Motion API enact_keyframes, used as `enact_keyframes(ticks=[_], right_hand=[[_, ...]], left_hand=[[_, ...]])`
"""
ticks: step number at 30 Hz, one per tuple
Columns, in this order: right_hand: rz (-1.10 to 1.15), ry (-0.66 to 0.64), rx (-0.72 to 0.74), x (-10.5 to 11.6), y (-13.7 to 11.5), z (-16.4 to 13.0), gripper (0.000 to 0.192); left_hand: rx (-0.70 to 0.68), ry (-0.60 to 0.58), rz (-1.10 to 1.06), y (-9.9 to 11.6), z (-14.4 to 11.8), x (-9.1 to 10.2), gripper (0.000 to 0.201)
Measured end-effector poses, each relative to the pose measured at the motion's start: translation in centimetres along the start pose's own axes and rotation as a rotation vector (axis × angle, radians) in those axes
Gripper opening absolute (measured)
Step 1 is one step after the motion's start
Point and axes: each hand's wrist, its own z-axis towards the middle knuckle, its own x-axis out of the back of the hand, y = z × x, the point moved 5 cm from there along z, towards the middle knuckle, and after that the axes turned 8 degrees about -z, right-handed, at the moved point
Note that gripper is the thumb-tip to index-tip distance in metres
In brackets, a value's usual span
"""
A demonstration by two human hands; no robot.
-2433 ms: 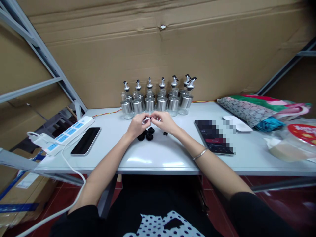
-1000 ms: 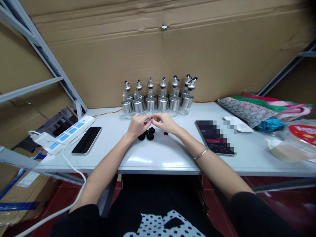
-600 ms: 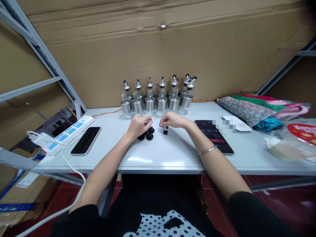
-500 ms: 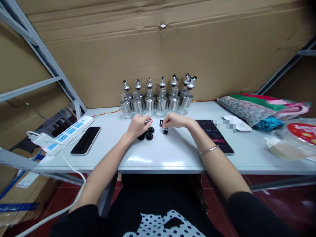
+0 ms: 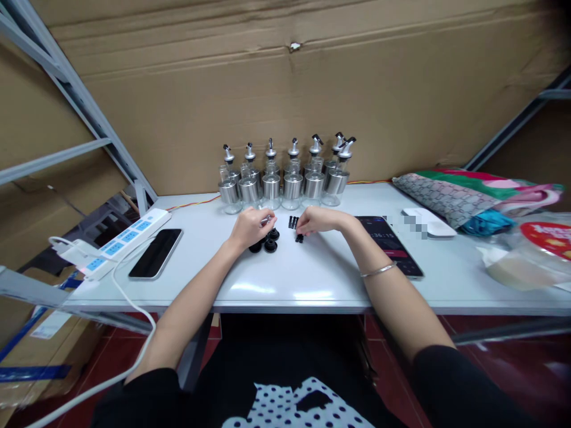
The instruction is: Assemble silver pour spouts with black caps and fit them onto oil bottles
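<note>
The left hand (image 5: 250,226) pinches a small metal spout (image 5: 266,220) in closed fingers; right hand (image 5: 317,220) fingers grip a small black plug (image 5: 293,222).

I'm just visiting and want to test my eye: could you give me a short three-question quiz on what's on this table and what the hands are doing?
1. True or false: the left hand holds a small silver part.
2. What does the right hand reach for: A) phone, B) small black pieces, C) power strip?
3. Where do the bottles stand?

Key: 1 true. 2 B. 3 In a row at the table's back edge, against the cardboard.
</note>
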Motion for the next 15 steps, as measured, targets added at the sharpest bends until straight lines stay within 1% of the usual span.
enact_keyframes(ticks=[5, 8, 12, 15], right_hand=[[0.052, -0.015, -0.052, -0.31, 0.21, 0.04, 0.012], [0.075, -0.031, -0.063, -0.47, -0.05, -0.05, 0.013], [0.169, -0.076, -0.131, -0.8, -0.43, -0.32, 0.013], [0.216, -0.094, -0.145, -1.07, -0.77, -0.39, 0.017]], left_hand=[[0.004, 0.003, 0.006, -0.04, -0.05, -0.03, 0.013], [0.001, 0.002, 0.006, 0.01, -0.04, -0.03, 0.013], [0.005, -0.002, 0.005, 0.06, -0.03, -0.03, 0.013], [0.006, -0.007, 0.009, 0.02, -0.03, -0.05, 0.013]])
